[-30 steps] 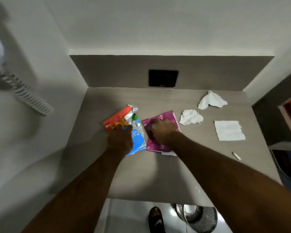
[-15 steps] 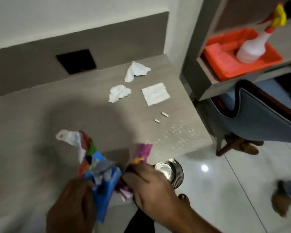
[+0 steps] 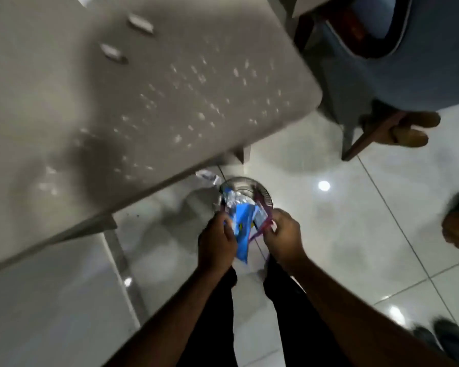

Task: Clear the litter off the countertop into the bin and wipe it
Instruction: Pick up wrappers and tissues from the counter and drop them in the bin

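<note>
Leftward, countertop (image 3: 96, 107) edge running up-left of our left hand (image 3: 215, 245), which grips the blue wrapper (image 3: 241, 229), our right hand (image 3: 284, 235) pinching the pink wrapper (image 3: 263, 219), bin (image 3: 263, 193) rim just beyond both, bare floor (image 3: 355, 234) open rightward.

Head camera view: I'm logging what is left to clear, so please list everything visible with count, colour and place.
countertop: one, grey, upper left
small litter sticks: two, white, far on the countertop
specks: many, pale, scattered on the countertop near its right edge
bin: one, shiny metal, on the floor below the countertop's edge
wrappers: a bunch, blue, silver and pink, held over the bin
chair: one, blue-grey, upper right
floor: white glossy tiles
another person's feet: at the right edge, blurred
left hand: gripping the wrappers
right hand: gripping the wrappers
</note>
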Demonstrator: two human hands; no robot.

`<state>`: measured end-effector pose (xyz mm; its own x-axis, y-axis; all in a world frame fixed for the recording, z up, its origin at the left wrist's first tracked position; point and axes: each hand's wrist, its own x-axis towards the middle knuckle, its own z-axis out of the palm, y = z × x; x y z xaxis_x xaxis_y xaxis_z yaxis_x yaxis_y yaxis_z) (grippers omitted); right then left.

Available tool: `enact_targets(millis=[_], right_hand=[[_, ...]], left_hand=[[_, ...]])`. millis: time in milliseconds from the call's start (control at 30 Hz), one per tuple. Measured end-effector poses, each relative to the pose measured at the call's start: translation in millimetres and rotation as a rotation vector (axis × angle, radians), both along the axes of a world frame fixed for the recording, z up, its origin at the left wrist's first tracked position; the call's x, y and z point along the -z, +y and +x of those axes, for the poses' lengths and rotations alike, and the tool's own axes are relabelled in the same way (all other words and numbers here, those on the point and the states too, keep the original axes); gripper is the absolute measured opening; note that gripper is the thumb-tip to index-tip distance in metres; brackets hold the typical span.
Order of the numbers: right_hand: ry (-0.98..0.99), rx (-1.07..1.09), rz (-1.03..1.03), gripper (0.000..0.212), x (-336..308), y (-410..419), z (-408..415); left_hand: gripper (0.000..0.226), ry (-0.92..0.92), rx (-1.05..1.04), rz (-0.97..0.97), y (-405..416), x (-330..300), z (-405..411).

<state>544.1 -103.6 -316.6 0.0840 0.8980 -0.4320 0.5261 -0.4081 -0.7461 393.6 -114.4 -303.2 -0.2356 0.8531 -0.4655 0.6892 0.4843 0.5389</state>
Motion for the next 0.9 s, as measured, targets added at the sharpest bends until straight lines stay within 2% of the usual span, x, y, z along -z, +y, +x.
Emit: enact_targets(millis=[133, 233, 300, 367, 467, 600, 700, 800, 900], right_hand=[[-0.028, -0.084, -0.175, 0.013, 91, 23, -8], [-0.115, -0.182, -0.300, 0.011, 145, 33, -13], [-0.144, -0.194, -0.324, 0.016, 169, 38, -16], [-0.122, -0.192, -0.344, 0.027, 183, 41, -16], [-0.104, -0.177, -0.388, 0.039, 179, 44, -12], [-0.056, -0.105, -0.317, 0.027, 134, 42, 5], [-0.034, 0.018, -0.209, 0.019, 76, 34, 21], [-0.022, 0.150, 0.000, 0.013, 2, 24, 34], [-0.040, 0.279, 0.188, 0.016, -87, 20, 44]], left_hand=[[0.015, 0.063, -0.032, -0.230, 31, 91, 4], [0.017, 0.025, -0.067, -0.295, 45, 150, 6], [0.027, -0.036, -0.059, -0.303, 50, 180, 10], [0.042, -0.095, -0.007, -0.408, 52, 201, 12], [0.044, -0.216, 0.008, -0.557, 52, 206, 15], [0.034, -0.108, 0.051, -0.505, 55, 162, 14], [0.028, 0.001, 0.152, -0.362, 52, 90, 15], [0.028, -0.029, 0.223, -0.183, 37, 6, 19], [0.024, -0.110, 0.247, -0.023, 21, -91, 25]])
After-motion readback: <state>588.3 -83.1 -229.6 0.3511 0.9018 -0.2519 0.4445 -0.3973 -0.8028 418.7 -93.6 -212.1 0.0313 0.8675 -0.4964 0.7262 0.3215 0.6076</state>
